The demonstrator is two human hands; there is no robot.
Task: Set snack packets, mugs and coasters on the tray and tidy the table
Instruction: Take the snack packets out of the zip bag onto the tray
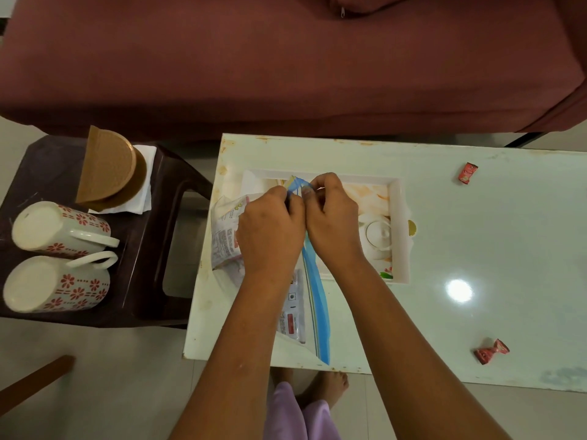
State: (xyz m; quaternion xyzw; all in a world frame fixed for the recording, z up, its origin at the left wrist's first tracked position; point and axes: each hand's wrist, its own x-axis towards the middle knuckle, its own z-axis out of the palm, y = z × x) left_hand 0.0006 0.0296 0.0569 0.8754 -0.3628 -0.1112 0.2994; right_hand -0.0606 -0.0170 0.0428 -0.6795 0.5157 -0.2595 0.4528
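1. White counter (476, 249) is carrying a tray (401, 217) and two red candies (467, 173).
2. Both hands, left (270, 233) and right (333, 217), are pinching a zip bag (317, 312) of snack packets (225, 239) over the tray.
3. Two mugs (60, 230) are lying on a stool (139, 249).

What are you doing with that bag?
Both hands, the left hand and the right hand, pinch the blue strip at the top of a clear zip bag with snack packets inside, held over the white tray on the table. Two flowered mugs and the brown coasters sit on the dark stool beside it. Two red sweets lie loose on the table.
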